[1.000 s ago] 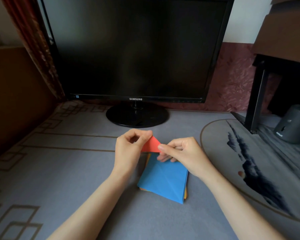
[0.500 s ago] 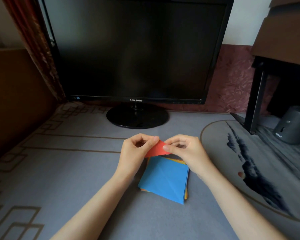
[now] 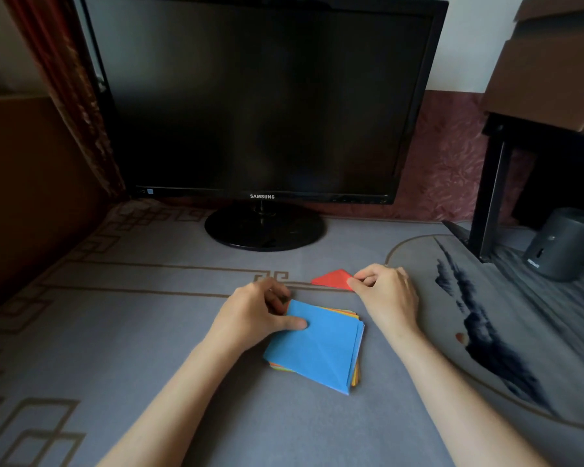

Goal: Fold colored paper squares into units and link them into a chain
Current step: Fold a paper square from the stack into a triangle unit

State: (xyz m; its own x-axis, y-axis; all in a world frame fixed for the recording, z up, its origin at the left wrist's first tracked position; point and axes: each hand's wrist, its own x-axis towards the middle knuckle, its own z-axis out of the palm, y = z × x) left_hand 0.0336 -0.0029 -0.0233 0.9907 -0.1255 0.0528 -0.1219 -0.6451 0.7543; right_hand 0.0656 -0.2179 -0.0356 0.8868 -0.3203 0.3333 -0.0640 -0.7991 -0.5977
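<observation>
Right hand (image 3: 390,294) pinches the right corner of the folded red unit (image 3: 332,278). The unit sits just far-right of the paper stack (image 3: 321,348); cannot tell if it touches the grey mat (image 3: 149,332). Left hand (image 3: 260,318) holds the stack's far-left corner, thumb on the blue top sheet, fingers curled at the edge.

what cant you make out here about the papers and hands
Head view:
- red folded piece: right end hidden, pinched by the right hand; folds unreadable.
- paper stack: blue top sheet covers the rest; sheet count unknowable.
- left hand: fingers blurred at the stack's corner; grip on the sheet unclear.
- grey device: cut by right edge.
</observation>
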